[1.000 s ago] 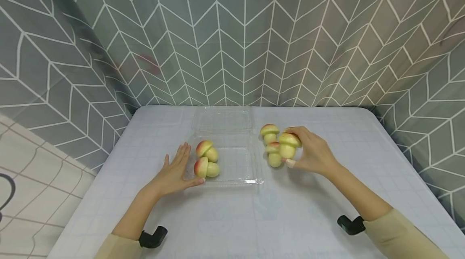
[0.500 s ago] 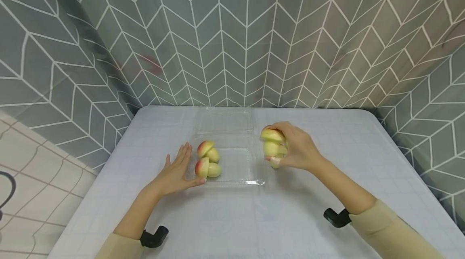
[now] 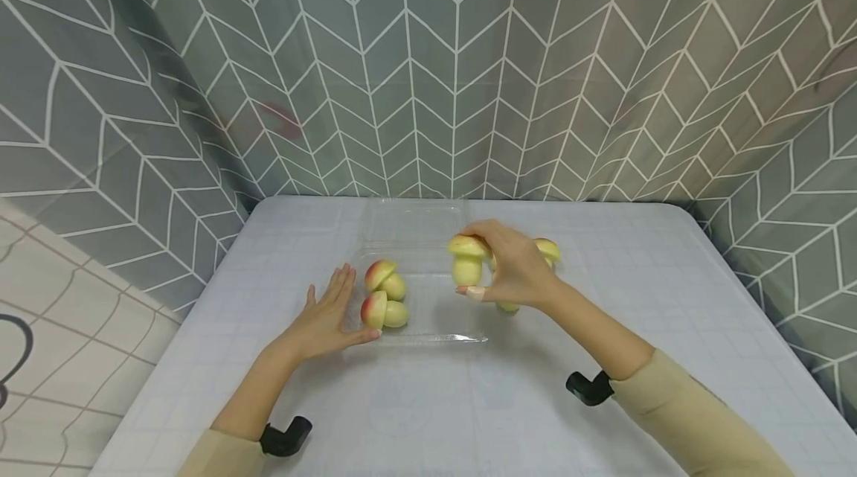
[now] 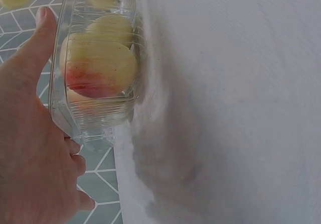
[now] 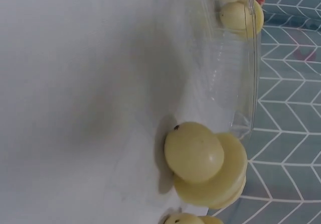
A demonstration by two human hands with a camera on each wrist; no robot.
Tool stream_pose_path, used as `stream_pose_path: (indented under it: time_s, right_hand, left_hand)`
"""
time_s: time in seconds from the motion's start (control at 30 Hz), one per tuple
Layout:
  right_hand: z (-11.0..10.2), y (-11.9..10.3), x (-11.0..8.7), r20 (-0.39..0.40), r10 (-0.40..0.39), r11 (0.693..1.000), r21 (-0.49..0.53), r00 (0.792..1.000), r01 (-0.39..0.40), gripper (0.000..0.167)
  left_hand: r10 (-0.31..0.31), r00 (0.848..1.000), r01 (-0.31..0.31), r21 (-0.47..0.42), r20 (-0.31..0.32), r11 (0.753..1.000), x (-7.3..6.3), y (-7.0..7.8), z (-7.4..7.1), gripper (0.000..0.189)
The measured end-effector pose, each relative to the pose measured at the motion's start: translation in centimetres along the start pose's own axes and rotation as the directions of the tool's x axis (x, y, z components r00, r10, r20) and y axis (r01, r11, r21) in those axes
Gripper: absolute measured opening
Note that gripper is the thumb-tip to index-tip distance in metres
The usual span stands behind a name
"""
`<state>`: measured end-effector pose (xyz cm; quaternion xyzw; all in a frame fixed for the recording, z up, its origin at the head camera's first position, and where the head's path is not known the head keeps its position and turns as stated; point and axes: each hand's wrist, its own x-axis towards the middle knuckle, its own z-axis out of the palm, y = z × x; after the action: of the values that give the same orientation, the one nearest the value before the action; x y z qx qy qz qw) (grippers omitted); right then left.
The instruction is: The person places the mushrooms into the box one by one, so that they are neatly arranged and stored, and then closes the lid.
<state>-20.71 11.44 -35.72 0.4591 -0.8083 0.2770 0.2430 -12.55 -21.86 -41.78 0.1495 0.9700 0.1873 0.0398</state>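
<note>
In the head view my right hand (image 3: 515,267) grips an upright mushroom-shaped piece (image 3: 466,270), pale yellow-green with a red-tinged cap, between thumb and fingers. It hangs over the right side of a clear plastic clamshell box (image 3: 428,321). Two similar mushroom-shaped pieces (image 3: 384,280) lie on their sides at the left inside the box. My left hand (image 3: 321,322) rests against the box's left edge, fingers straight and thumb along the near rim. The left wrist view shows that hand (image 4: 30,128) beside the ribbed wall. Neither the right hand nor its piece shows in the right wrist view.
More mushroom-shaped pieces (image 3: 549,250) stand on the table right of the box, partly behind my right hand. One of these pieces (image 5: 195,153) appears close to the box in the right wrist view. The transparent lid (image 3: 415,222) lies folded back behind the box.
My right hand has carried its piece leftward, from among the pieces on the table to above the box's right side. My left hand stays at the left edge.
</note>
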Motion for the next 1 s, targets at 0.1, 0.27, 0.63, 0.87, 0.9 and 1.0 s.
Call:
stream_pose_path:
  time_s: [0.1,0.27,0.63,0.87,0.9,1.0]
  right_hand:
    - [0.6,-0.1,0.6,0.011,-0.029,1.000,0.006,1.000,0.029,0.077]
    - [1.5,-0.4,1.4,0.048,-0.026,1.000,-0.014,0.999,0.027,0.075]
    - [3.7,-0.3,2.4,0.141,-0.048,0.998,0.036,0.989,0.044,0.074]
    - [5.3,-0.3,2.7,0.247,-0.011,1.000,0.007,0.969,0.009,0.071]
    - [5.5,-0.2,2.7,0.256,-0.011,1.000,0.004,0.967,0.010,0.070]
    - [6.2,0.0,2.7,0.285,-0.013,1.000,-0.007,0.958,0.016,0.070]
  left_hand:
    - [0.002,1.000,-0.002,-0.009,-0.006,1.000,0.0,0.0,0.0,0.116]
    - [0.001,1.000,-0.001,-0.012,-0.002,1.000,0.0,-0.1,0.1,0.115]
    - [-0.003,1.000,0.004,-0.025,0.006,1.000,0.0,0.0,-0.1,0.115]
    - [-0.010,1.000,0.010,-0.015,0.006,1.000,0.0,0.0,0.0,0.116]
    - [-0.010,1.000,0.010,-0.015,0.006,1.000,0.0,-0.1,0.0,0.116]
    - [-0.007,1.000,0.007,-0.021,0.005,1.000,0.0,-0.1,0.0,0.116]
